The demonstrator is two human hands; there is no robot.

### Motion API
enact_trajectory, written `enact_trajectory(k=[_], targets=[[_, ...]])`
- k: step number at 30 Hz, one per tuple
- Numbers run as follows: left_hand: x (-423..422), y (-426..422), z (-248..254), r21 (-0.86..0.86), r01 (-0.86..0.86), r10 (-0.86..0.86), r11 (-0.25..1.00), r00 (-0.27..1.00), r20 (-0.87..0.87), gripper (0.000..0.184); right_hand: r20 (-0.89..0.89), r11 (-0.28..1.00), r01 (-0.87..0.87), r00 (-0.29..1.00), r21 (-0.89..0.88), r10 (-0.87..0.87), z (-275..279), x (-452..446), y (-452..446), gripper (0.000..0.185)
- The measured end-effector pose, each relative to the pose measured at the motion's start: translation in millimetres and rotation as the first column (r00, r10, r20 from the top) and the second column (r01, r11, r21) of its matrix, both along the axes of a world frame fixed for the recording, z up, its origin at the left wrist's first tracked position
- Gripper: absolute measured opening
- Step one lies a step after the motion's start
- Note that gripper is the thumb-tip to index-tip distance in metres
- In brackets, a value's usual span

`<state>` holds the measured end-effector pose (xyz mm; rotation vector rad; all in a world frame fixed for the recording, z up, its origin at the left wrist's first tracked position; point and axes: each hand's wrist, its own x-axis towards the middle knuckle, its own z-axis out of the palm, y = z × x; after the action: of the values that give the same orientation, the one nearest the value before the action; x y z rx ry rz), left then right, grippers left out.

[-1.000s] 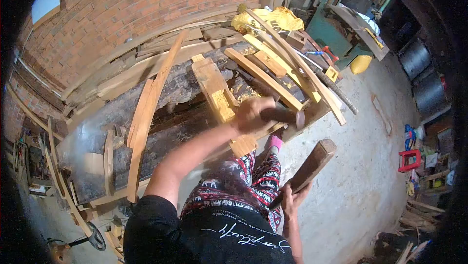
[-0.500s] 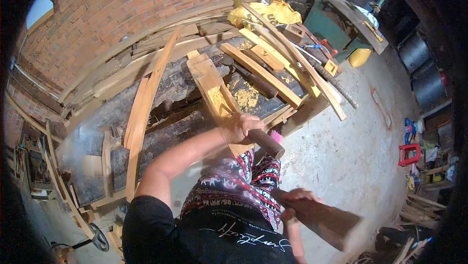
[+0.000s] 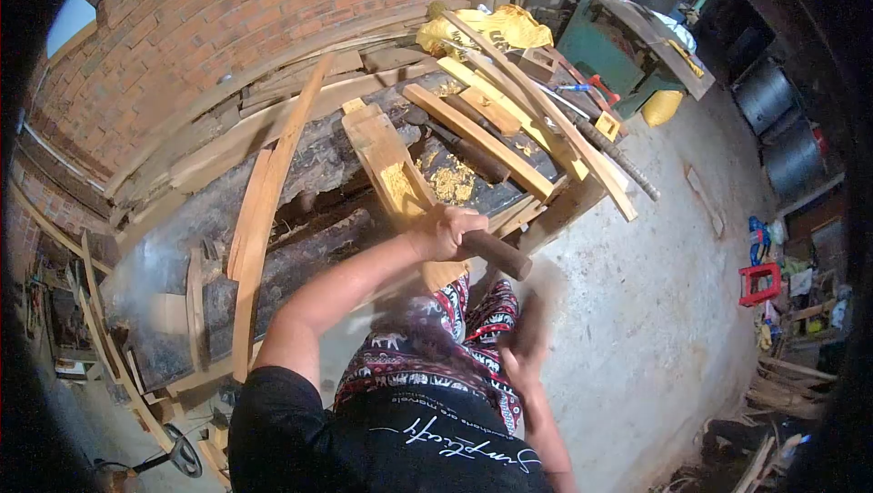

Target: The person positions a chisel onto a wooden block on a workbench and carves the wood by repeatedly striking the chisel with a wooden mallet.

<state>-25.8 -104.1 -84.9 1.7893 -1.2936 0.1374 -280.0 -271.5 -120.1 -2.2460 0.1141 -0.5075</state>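
Evidently, the beam (image 3: 371, 140) on the table (image 3: 314, 175) is stiff and probably heavy; lift by both edges. The left fingers are clenched around the handle (image 3: 498, 254) above the beam's near end; the handle should be rigid, best gripped clear of its exposed end. Right of the beam, the right fingers grasp the blurred mallet (image 3: 538, 306), likely head-heavy; hold its narrow end. Shavings (image 3: 452, 181) beside the beam should be light and loose.

We see orange-red brick (image 3: 227, 56) at ten o'clock, yellow bag (image 3: 509, 27) at one, red stool (image 3: 759, 295) at three, elephant-patterned red-black-white trousers (image 3: 386, 358) at six.
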Motion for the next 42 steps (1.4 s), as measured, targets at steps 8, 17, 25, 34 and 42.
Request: enact_trajectory(k=[8, 17, 25, 34, 42], targets=[[-2.3, -13.9, 13.9, 0.002, -0.186, 0.186, 0.983, 0.982, 0.043, 0.020, 0.079, 0.914, 0.110, 0.985, 0.390, -0.152, 102.5, 15.2, 2.9, 0.056], [-4.0, 11.2, 12.2, -0.084, -0.217, 0.222, 0.973, 0.974, 0.048, 0.021, -0.167, 0.859, 0.325, 0.945, 0.396, -0.281, 28.2, 6.7, 19.7, 0.029], [-4.2, 20.2, 4.1, 0.050, -0.021, 0.015, 0.999, 0.992, 0.123, 0.019, 0.291, 0.861, -0.107, 0.955, 0.497, -0.049, 57.3, 2.0, 16.9, 0.034], [8.0, 11.3, 8.3, 0.013, 0.008, -0.008, 1.000, 1.000, 0.016, 0.021, -0.129, 0.924, 0.133, 0.987, 0.359, -0.092, 27.5, 20.8, 28.0, 0.026], [12.7, 0.5, 18.3, 0.098, 0.008, -0.001, 0.995, 0.997, -0.071, 0.019, -0.262, 0.991, 0.096, 0.963, 0.090, -0.070, -32.3, 21.2, 14.9, 0.031]])
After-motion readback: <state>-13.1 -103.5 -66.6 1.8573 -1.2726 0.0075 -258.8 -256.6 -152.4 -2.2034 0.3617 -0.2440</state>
